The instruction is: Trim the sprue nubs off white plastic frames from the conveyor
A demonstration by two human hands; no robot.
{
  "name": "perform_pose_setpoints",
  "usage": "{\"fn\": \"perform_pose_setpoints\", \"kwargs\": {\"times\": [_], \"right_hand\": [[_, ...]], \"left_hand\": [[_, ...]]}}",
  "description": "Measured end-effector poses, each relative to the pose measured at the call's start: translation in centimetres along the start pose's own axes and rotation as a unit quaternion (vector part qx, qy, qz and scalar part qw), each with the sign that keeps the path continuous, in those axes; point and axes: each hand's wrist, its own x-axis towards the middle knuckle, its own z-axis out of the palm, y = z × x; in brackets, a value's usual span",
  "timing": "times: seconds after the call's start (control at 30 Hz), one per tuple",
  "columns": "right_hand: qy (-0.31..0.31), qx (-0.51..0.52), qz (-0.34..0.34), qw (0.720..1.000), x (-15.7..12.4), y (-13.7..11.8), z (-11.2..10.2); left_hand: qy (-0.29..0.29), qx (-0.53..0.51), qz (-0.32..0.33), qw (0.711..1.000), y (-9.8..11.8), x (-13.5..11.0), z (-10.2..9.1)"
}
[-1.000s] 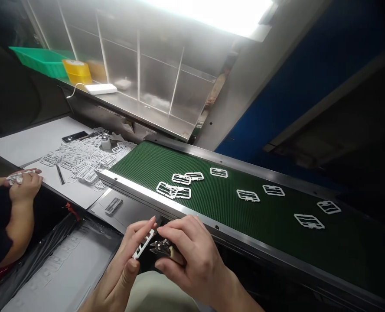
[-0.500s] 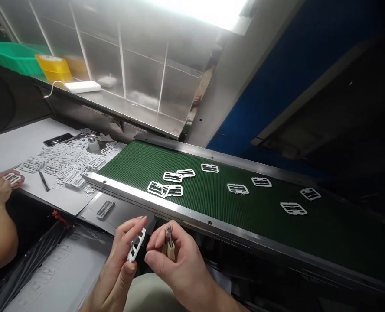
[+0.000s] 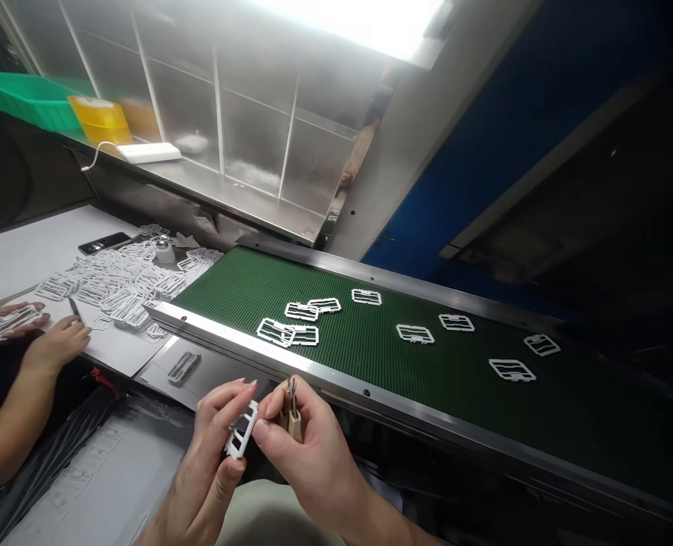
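While my left hand [image 3: 208, 444] pinches a white frame [image 3: 248, 431] near the green belt [image 3: 359, 353], my right hand [image 3: 319, 455] clasps beige-handled nippers [image 3: 294, 425].

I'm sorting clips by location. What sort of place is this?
Probably a factory workstation: white plastic frames lie spread along a green conveyor belt, many more are in a pile on the table, and a co-worker's hand is at work beside it.

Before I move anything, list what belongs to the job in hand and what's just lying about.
Likely in the job:
white slotted rectangular frame in left hand
beige-handled metal tool in right hand
similar white frames on ribbed green belt

Seemingly lying about:
flat black phone
round yellow tape rolls
long green plastic tray
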Motion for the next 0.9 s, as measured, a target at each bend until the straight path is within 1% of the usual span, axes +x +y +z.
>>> {"fn": "perform_pose_setpoints", "kwargs": {"times": [0.07, 0.13, 0.2, 0.27, 0.3, 0.33, 0.37, 0.43, 0.47, 0.5, 0.53, 0.6, 0.7, 0.8, 0.9], "right_hand": [[-0.011, 0.007, 0.002, 1.0, 0.1, 0.1, 0.1], [-0.007, -0.011, -0.011, 1.0, 0.1, 0.1, 0.2], [0.0, -0.052, -0.038, 0.998, 0.0, -0.1, 0.0], [-0.005, -0.122, -0.083, 0.989, -0.2, -0.4, -0.6], [-0.007, -0.171, -0.124, 0.977, -0.3, -0.5, -1.2], [-0.006, -0.227, -0.179, 0.957, -0.3, -0.7, -1.7], [-0.002, -0.288, -0.242, 0.927, -0.4, -0.8, -2.4], [0.023, -0.399, -0.349, 0.848, -0.5, -1.0, -3.5], [0.031, -0.44, -0.378, 0.814, -0.6, -1.1, -3.9], [0.036, -0.472, -0.394, 0.788, -0.7, -1.2, -4.2], [0.039, -0.495, -0.403, 0.769, -0.9, -1.4, -4.4], [0.042, -0.521, -0.414, 0.746, -1.3, -1.7, -4.3], [0.043, -0.535, -0.432, 0.725, -1.7, -1.9, -3.9], [0.044, -0.54, -0.444, 0.714, -1.6, -1.8, -3.6], [0.044, -0.544, -0.445, 0.71, -1.6, -1.7, -3.7]], "left_hand": [[0.0, 0.002, 0.006, 1.0, 0.0, 0.1, 0.1], [-0.004, -0.003, 0.002, 1.0, -0.4, 0.1, -0.1], [-0.019, -0.018, -0.015, 1.0, -1.1, 0.1, -0.5], [-0.041, -0.03, -0.026, 0.998, -1.6, 0.1, -0.9], [-0.047, -0.033, -0.029, 0.998, -1.8, 0.0, -1.0], [-0.049, -0.032, -0.028, 0.998, -1.9, 0.0, -1.2], [-0.047, -0.029, -0.025, 0.998, -1.9, -0.1, -1.2], [-0.037, -0.02, -0.019, 0.999, -1.8, -0.1, -1.2], [-0.033, -0.015, -0.014, 0.999, -1.7, -0.1, -1.2], [-0.028, -0.012, -0.01, 0.999, -1.6, -0.1, -1.1], [-0.022, -0.009, -0.007, 1.0, -1.5, -0.1, -1.0], [-0.011, -0.004, 0.002, 1.0, -1.3, 0.0, -0.9], [-0.004, 0.005, 0.03, 1.0, -1.3, 0.2, -0.8], [-0.006, 0.013, 0.055, 0.998, -1.2, 0.4, -0.9], [-0.009, 0.021, 0.061, 0.998, -1.2, 0.6, -0.9]]}}
